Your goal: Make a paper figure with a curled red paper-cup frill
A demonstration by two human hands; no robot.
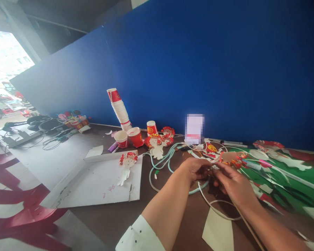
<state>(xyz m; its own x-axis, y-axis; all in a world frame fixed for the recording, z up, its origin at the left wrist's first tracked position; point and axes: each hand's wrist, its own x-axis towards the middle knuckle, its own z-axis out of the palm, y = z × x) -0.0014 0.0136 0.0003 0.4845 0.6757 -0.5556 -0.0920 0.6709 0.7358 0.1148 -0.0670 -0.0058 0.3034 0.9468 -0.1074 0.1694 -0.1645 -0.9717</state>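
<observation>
**Paper-craft bench: two bare hands, one small white piece between them**

Clock centred on the hands, twelve towards the blue partition [225,69].

Item: left hand [197,169], narrowed to a pinch, fingertips on a small white piece [214,167]; sleeve [140,235] white with dark dots.

Item: right hand [234,182], also drawn narrow, fingertips meeting the same piece from three o'clock. The piece sits at the centre, partly hidden; from here I cannot tell its shape.

Item: red-curled paper figure [232,158], at one o'clock, just beyond the right hand; whether it joins the white piece I cannot tell.

Item: white cord [206,199], looped at six o'clock, near a cream paper sheet [218,230] on the brown tabletop [107,223].

Item: pale blue cable [171,152], coiled towards ten, near the left forearm.

Item: white board [89,190], at nine, pink figures written on it; a second curled paper figure [126,169] lies on top.

Item: leaning cup stack [120,111], at ten, with single red-and-white cups [136,137] near its foot.

Item: green sheet [311,177], at three, strewn with paper pieces.

Item: red stool [28,216], at eight, beside the table.
</observation>
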